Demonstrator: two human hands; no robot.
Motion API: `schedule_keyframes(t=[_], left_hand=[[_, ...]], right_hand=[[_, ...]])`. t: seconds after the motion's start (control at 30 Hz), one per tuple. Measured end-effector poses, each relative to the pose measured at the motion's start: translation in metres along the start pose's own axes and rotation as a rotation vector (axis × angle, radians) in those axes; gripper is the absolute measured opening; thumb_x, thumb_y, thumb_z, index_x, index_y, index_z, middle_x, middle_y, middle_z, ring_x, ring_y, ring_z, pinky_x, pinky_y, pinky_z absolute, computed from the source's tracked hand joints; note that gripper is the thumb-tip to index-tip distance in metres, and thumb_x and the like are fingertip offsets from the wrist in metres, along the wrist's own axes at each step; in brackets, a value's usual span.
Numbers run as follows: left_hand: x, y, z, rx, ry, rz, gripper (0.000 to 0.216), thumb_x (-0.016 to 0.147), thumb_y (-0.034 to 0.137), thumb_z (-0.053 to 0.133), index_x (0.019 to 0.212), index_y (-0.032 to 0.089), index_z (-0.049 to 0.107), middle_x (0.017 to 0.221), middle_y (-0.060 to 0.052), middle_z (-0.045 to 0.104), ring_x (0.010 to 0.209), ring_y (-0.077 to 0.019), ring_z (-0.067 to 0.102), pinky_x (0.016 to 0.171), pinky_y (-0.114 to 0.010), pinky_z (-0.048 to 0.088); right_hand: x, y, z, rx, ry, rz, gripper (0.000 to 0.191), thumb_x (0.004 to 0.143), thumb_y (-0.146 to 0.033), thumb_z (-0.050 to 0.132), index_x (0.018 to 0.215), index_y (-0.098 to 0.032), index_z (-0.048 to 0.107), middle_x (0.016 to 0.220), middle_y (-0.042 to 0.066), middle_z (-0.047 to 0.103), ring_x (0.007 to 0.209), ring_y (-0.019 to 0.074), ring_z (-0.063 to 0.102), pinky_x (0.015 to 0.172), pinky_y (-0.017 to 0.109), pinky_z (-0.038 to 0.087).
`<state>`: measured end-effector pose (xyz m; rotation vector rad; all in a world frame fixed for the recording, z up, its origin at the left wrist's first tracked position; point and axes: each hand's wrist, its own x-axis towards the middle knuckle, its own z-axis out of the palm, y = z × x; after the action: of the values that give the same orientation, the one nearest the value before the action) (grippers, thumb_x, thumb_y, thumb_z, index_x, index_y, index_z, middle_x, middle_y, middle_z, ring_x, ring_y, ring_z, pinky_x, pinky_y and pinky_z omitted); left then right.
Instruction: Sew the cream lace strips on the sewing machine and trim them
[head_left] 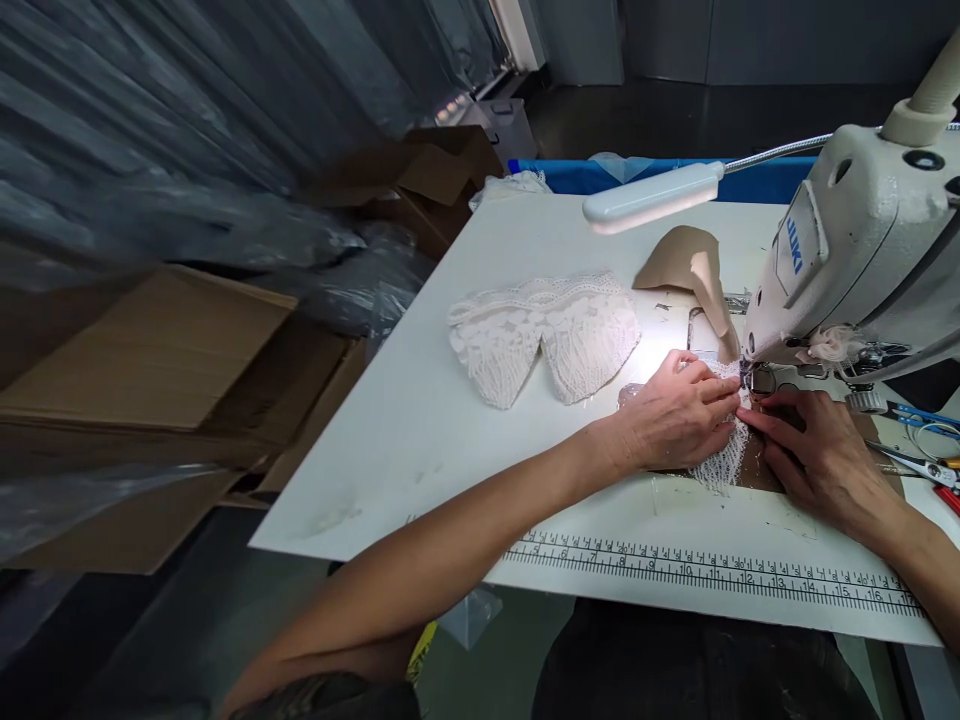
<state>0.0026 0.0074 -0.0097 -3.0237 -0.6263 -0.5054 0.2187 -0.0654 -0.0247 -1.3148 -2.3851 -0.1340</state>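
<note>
My left hand [679, 412] lies palm down on a strip of white lace [724, 462], fingers pressed together and pointing at the presser foot [750, 380] of a white sewing machine [855, 270]. My right hand [814, 450] presses flat on the same lace and on the brown fabric under it, just right of the needle. The fingertips of both hands nearly meet at the foot. A stack of white lace pieces [547, 335] lies on the white table [420, 430], left of my left hand.
A beige moulded cup [690, 265] sits behind the needle under a white gooseneck lamp [652, 195]. Scissors and small tools [926, 460] lie at the far right. A ruler strip [712, 570] runs along the front edge. Cardboard boxes [150, 370] and plastic sheeting stand left.
</note>
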Motion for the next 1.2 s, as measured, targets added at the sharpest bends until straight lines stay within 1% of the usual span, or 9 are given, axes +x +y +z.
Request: schedule_keyframes(t=[0.17, 0.33, 0.5, 0.63, 0.8, 0.9, 0.97, 1.07, 1.2], left_hand=[[0.000, -0.002, 0.000, 0.002, -0.019, -0.019, 0.034, 0.102, 0.026, 0.036, 0.109, 0.015, 0.067, 0.125, -0.010, 0.068, 0.098, -0.0229, 0.060, 0.094, -0.044, 0.041], [0.000, 0.000, 0.003, 0.027, 0.018, -0.075, 0.034, 0.103, 0.028, 0.038, 0.113, 0.013, 0.066, 0.130, -0.010, 0.066, 0.100, -0.0233, 0.061, 0.094, -0.043, 0.042], [0.003, 0.000, 0.008, 0.066, 0.051, -0.105, 0.037, 0.104, 0.029, 0.037, 0.114, 0.010, 0.067, 0.126, -0.013, 0.068, 0.101, -0.0235, 0.062, 0.094, -0.044, 0.044], [0.005, -0.001, 0.011, 0.101, 0.073, -0.114, 0.037, 0.105, 0.029, 0.037, 0.117, 0.009, 0.066, 0.123, -0.014, 0.068, 0.103, -0.0229, 0.062, 0.092, -0.043, 0.045], [0.005, 0.002, 0.013, 0.117, 0.091, -0.137, 0.035, 0.104, 0.030, 0.037, 0.116, 0.010, 0.064, 0.121, -0.014, 0.068, 0.098, -0.0220, 0.062, 0.090, -0.042, 0.046], [0.005, 0.000, 0.009, 0.128, 0.120, -0.161, 0.035, 0.103, 0.034, 0.039, 0.116, 0.010, 0.062, 0.121, -0.016, 0.066, 0.096, -0.0240, 0.060, 0.083, -0.042, 0.046], [0.007, -0.005, 0.005, 0.126, 0.135, -0.169, 0.035, 0.104, 0.033, 0.037, 0.115, 0.010, 0.061, 0.121, -0.018, 0.065, 0.096, -0.0245, 0.060, 0.082, -0.042, 0.046], [0.011, -0.020, 0.001, 0.125, 0.064, -0.166, 0.032, 0.104, 0.028, 0.035, 0.115, 0.011, 0.060, 0.118, -0.018, 0.064, 0.100, -0.0259, 0.060, 0.087, -0.045, 0.045], [0.010, -0.035, -0.002, 0.080, -0.066, -0.133, 0.032, 0.103, 0.031, 0.039, 0.120, 0.012, 0.058, 0.124, -0.019, 0.061, 0.109, -0.0289, 0.060, 0.092, -0.048, 0.045]], right_hand=[[0.006, -0.002, -0.001, -0.034, -0.024, 0.045, 0.039, 0.097, -0.025, 0.037, 0.116, -0.021, 0.071, 0.109, 0.015, 0.062, 0.080, 0.0243, 0.060, 0.069, 0.042, 0.052], [0.009, -0.005, 0.000, -0.071, -0.040, 0.064, 0.040, 0.098, -0.025, 0.036, 0.116, -0.019, 0.070, 0.104, 0.016, 0.064, 0.081, 0.0267, 0.062, 0.073, 0.044, 0.052], [0.009, -0.008, 0.007, -0.180, -0.040, 0.116, 0.041, 0.095, -0.025, 0.037, 0.125, -0.020, 0.064, 0.103, 0.015, 0.062, 0.083, 0.0278, 0.059, 0.075, 0.044, 0.050], [0.010, -0.007, 0.011, -0.208, -0.015, 0.109, 0.038, 0.093, -0.022, 0.038, 0.116, -0.020, 0.067, 0.101, 0.016, 0.062, 0.078, 0.0263, 0.059, 0.070, 0.042, 0.049], [0.008, -0.001, 0.007, -0.087, 0.061, 0.031, 0.038, 0.096, -0.022, 0.036, 0.119, -0.016, 0.066, 0.105, 0.017, 0.062, 0.087, 0.0282, 0.061, 0.074, 0.044, 0.055], [-0.001, 0.004, 0.002, 0.071, 0.069, 0.139, 0.037, 0.099, -0.026, 0.040, 0.128, -0.015, 0.060, 0.114, 0.017, 0.059, 0.090, 0.0251, 0.063, 0.079, 0.041, 0.057], [-0.006, 0.008, -0.001, 0.121, 0.091, 0.207, 0.035, 0.099, -0.028, 0.042, 0.126, -0.015, 0.061, 0.115, 0.017, 0.059, 0.093, 0.0250, 0.064, 0.081, 0.040, 0.057], [-0.008, 0.012, -0.002, 0.105, 0.134, 0.216, 0.031, 0.098, -0.028, 0.043, 0.114, -0.016, 0.066, 0.110, 0.016, 0.061, 0.100, 0.0270, 0.062, 0.084, 0.041, 0.057], [-0.007, 0.013, -0.002, 0.080, 0.137, 0.214, 0.030, 0.097, -0.028, 0.043, 0.109, -0.015, 0.068, 0.107, 0.016, 0.061, 0.096, 0.0261, 0.063, 0.080, 0.038, 0.058]])
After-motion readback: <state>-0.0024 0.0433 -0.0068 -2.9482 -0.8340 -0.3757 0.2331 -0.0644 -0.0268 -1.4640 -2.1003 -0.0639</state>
